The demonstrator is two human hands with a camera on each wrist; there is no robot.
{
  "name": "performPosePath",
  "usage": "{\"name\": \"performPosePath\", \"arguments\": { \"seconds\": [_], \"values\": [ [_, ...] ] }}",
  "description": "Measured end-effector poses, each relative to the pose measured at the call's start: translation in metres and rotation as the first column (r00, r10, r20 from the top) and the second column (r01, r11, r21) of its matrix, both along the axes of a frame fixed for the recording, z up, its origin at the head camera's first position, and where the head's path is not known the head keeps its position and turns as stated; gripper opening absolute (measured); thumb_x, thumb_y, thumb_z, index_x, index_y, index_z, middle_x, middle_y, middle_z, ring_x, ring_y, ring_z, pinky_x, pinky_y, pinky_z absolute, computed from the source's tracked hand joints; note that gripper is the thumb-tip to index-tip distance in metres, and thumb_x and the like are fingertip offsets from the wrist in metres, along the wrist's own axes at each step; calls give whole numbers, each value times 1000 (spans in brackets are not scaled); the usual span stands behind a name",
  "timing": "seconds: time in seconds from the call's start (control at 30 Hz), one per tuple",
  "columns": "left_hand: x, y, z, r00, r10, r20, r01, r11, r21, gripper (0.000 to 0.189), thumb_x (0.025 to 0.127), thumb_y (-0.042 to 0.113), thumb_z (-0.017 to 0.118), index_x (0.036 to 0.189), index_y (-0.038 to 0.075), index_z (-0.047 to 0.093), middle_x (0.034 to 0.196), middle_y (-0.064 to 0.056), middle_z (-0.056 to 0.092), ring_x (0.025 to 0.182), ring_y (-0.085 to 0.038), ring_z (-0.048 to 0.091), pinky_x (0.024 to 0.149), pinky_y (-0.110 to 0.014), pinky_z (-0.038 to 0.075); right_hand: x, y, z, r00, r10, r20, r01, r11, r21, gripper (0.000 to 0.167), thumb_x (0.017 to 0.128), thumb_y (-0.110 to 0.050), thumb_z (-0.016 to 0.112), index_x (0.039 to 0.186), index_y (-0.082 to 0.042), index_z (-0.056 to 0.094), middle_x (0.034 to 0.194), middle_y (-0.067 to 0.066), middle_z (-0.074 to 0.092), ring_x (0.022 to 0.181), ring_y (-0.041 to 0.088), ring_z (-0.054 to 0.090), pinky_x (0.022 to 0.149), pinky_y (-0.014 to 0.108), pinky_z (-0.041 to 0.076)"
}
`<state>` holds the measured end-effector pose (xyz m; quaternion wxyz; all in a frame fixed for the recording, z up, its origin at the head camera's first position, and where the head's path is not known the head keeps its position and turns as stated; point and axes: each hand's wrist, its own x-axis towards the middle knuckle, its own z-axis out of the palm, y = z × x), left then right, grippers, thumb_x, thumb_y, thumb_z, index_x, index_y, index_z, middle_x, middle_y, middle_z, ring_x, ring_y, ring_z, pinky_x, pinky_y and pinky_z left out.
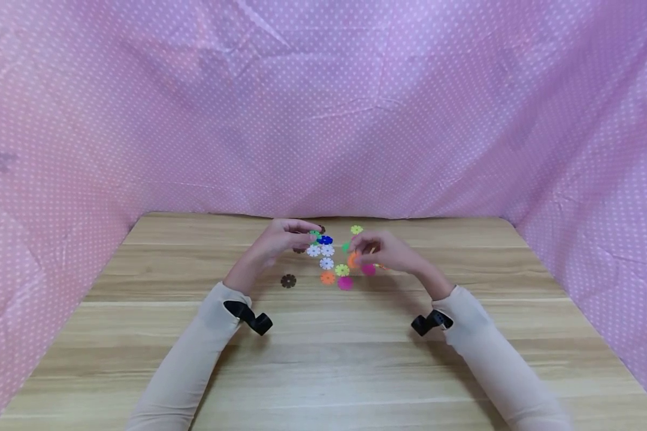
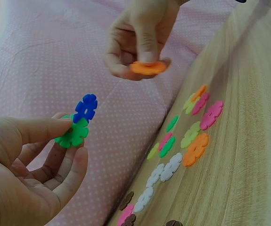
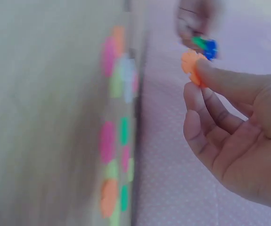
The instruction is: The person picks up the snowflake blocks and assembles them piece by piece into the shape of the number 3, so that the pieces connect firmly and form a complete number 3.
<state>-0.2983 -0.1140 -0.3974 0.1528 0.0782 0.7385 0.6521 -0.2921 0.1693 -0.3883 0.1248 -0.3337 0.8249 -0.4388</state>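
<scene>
Pinch grip in both hands, above wooden table (image 1: 329, 359): left hand (image 1: 275, 242) holds green disc (image 2: 75, 134) with blue disc (image 2: 87, 106) attached; right hand (image 1: 388, 251) holds orange disc (image 2: 147, 68), apart from that pair. Loose discs (image 1: 326, 263) lie scattered on the table. Best handling, probably: light thumb pressure, free edges left uncovered, green-blue joint not twisted, both hands steady, slots squared before any push.

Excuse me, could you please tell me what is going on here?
A person is handling small flower-shaped pieces with both hands. The left hand pinches a green piece, with a blue piece seemingly attached to it. The right hand pinches an orange piece, held apart from that pair. More loose pieces in several colours lie on the wooden table.
</scene>
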Motion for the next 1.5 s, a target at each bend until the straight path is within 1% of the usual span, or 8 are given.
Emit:
{"name": "performPosePath", "arguments": {
  "seconds": [0.13, 0.23, 0.43, 0.57, 0.73, 0.97, 1.3, 1.5],
  "values": [
    [1, 0, 0, 1000, 13, -17, -13, 1000, 8, 30, 94, 12, 73, 123, 7, 72, 107, 0, 76, 104, -37, 68, 103, -59, 50, -4, -5, 9, 993, -118, 11, 119, 989, -87, 17, 90, -5, 76, 106, -2, 73, 96, 12, 72, 83, 16, 65, 70, 25, 57],
    [1, -1, 0, 999, 16, -28, -16, 1000, 17, 30, 94, 12, 73, 123, 7, 72, 107, 1, 75, 103, -35, 69, 103, -59, 50, -7, -11, 11, 982, -175, 72, 184, 971, -150, 19, 91, -7, 76, 108, -1, 71, 95, 9, 70, 82, 17, 66, 72, 29, 59],
    [1, -1, 2, 999, 15, -41, -13, 999, 43, 32, 94, 12, 72, 125, 5, 70, 115, -8, 70, 108, -34, 68, 108, -56, 49, -10, -21, 7, 960, -216, 180, 258, 932, -256, 20, 92, -6, 75, 108, 3, 66, 94, 6, 70, 80, 17, 70, 82, 50, 62],
    [0, 0, 2, 999, 20, -32, -19, 999, 34, 32, 95, 12, 72, 125, 5, 69, 123, -13, 69, 111, -37, 68, 108, -54, 50, -9, -23, 2, 948, -227, 223, 288, 912, -292, 20, 92, -4, 74, 108, 5, 64, 93, 5, 71, 79, 16, 73, 83, 51, 62],
    [0, 2, 1, 1000, 14, -17, -13, 999, 40, 32, 95, 12, 72, 125, 5, 69, 130, -13, 69, 110, -34, 69, 108, -53, 50, -8, -24, -3, 937, -240, 256, 319, 886, -336, 20, 92, -3, 73, 107, 5, 63, 90, 3, 72, 82, 21, 74, 83, 46, 63],
    [0, 3, 0, 1000, 5, -30, -4, 998, 55, 31, 95, 11, 71, 125, 3, 69, 129, -12, 70, 99, -20, 72, 107, -54, 50, -6, -27, -5, 938, -231, 256, 318, 868, -382, 16, 92, -1, 73, 103, 3, 62, 87, 1, 75, 77, 14, 74, 90, 63, 55],
    [2, 5, -1, 1000, 15, -21, -14, 998, 65, 30, 95, 13, 72, 124, 4, 70, 109, -4, 75, 116, -43, 65, 109, -58, 48, -5, -29, -4, 936, -246, 251, 328, 869, -372, 19, 92, -2, 73, 106, 6, 62, 87, 1, 72, 81, 23, 74, 84, 53, 61],
    [3, 8, -1, 1000, 18, -10, -17, 997, 81, 31, 95, 11, 72, 124, 3, 69, 108, -3, 74, 116, -45, 65, 109, -57, 48, -3, -30, -5, 934, -251, 253, 335, 862, -381, 20, 91, -2, 74, 106, 6, 63, 87, 1, 73, 81, 21, 74, 83, 50, 62]
  ]
}}
